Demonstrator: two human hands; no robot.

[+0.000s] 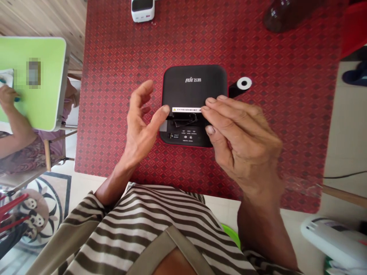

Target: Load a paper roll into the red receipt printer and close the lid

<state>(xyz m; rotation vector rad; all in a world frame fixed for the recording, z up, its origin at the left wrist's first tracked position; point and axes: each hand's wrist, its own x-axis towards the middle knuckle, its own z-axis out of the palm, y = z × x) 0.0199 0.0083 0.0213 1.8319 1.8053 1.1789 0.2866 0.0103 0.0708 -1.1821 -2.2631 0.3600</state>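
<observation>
A squarish black receipt printer (pixel 195 89) with a red lower edge lies on the table in front of me. Its lid carries a white warning strip (pixel 185 110). Below that strip is a dark slot (pixel 185 121) with a shiny film-like piece in it. My left hand (pixel 142 124) is open at the printer's left side, thumb tip by the lid's corner. My right hand (pixel 241 133) covers the lower right of the printer, its fingers bent and pressed together. Whatever lies under those fingers is hidden. A black roll with a white end (pixel 243 83) rests against the printer's right side.
The red patterned table (pixel 114 49) holds a white device (pixel 142 10) at the far edge and a dark bottle (pixel 276 17) at far right. On the left, another person's hand (pixel 8 95) is over a green table (pixel 43 110). A white appliance (pixel 329 236) stands low at right.
</observation>
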